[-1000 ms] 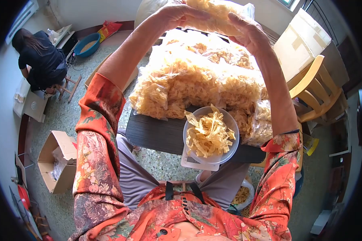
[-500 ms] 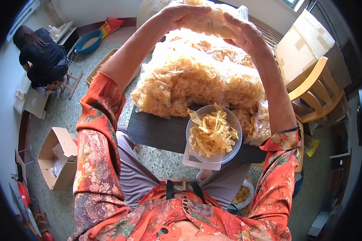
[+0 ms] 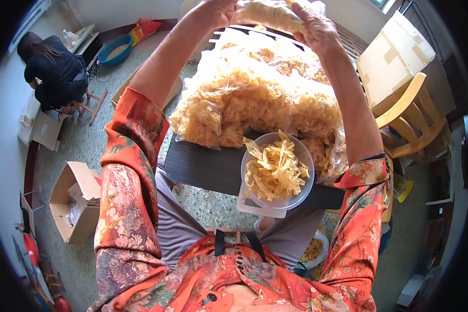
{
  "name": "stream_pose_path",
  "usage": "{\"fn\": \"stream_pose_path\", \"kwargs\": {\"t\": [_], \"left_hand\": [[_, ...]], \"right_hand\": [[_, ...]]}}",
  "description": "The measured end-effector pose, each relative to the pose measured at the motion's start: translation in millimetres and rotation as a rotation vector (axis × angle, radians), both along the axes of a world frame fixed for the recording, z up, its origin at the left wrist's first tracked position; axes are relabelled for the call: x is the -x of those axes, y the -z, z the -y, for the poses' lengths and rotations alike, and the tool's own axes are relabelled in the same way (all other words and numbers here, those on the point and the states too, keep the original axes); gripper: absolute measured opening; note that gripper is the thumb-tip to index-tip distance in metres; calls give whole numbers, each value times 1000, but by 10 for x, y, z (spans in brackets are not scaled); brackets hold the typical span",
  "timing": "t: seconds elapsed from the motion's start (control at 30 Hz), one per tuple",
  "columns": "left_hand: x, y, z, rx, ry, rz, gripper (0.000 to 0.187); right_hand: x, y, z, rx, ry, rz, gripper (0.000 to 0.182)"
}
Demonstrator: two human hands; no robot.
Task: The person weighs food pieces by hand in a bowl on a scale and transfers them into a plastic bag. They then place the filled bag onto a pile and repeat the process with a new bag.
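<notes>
At the top edge of the view, a clear plastic bag of pale dried flakes (image 3: 270, 14) is stretched between my hands. My left hand (image 3: 221, 11) grips its left end, partly cut off by the frame. Fingers and thumb of my right hand (image 3: 315, 27) close on the right end. Below lie several filled bags (image 3: 255, 99) in a pile on a dark table (image 3: 203, 166). A translucent bowl (image 3: 305, 179) with loose yellowish strips (image 3: 275, 169) stands on a white scale (image 3: 260, 209) at the table's near edge.
A person in dark clothes (image 3: 54, 73) sits at the far left, near a blue basin (image 3: 115, 50). An open cardboard box (image 3: 73, 223) stands on the floor at left. On the right are a wooden chair (image 3: 413, 117) and a large carton (image 3: 392, 57).
Both hands have moved up and slightly apart with the bag, which now looks flatter and more stretched. More of the pile behind shows. The bowl has stayed in place.
</notes>
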State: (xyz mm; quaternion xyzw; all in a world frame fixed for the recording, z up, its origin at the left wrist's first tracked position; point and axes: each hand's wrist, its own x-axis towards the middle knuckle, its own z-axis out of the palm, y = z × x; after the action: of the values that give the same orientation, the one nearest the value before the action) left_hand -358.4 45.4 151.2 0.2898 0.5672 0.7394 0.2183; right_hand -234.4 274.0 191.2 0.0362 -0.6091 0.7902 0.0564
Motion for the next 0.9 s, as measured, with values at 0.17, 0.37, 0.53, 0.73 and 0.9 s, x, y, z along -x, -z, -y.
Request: {"fn": "stream_pose_path", "kwargs": {"t": [0.17, 0.37, 0.53, 0.73, 0.9], "left_hand": [[216, 20, 178, 44, -197, 47, 43], [481, 228, 248, 110, -307, 106, 50], [667, 445, 268, 170, -311, 149, 56], [785, 689, 348, 169, -311, 228, 55], [527, 652, 224, 308, -459, 235, 56]], "right_hand": [[298, 116, -215, 65, -68, 109, 42], [471, 207, -221, 21, -53, 199, 42], [709, 479, -188, -138, 10, 269, 37], [931, 767, -232, -120, 31, 307, 39], [1124, 954, -259, -175, 66, 294, 38]]}}
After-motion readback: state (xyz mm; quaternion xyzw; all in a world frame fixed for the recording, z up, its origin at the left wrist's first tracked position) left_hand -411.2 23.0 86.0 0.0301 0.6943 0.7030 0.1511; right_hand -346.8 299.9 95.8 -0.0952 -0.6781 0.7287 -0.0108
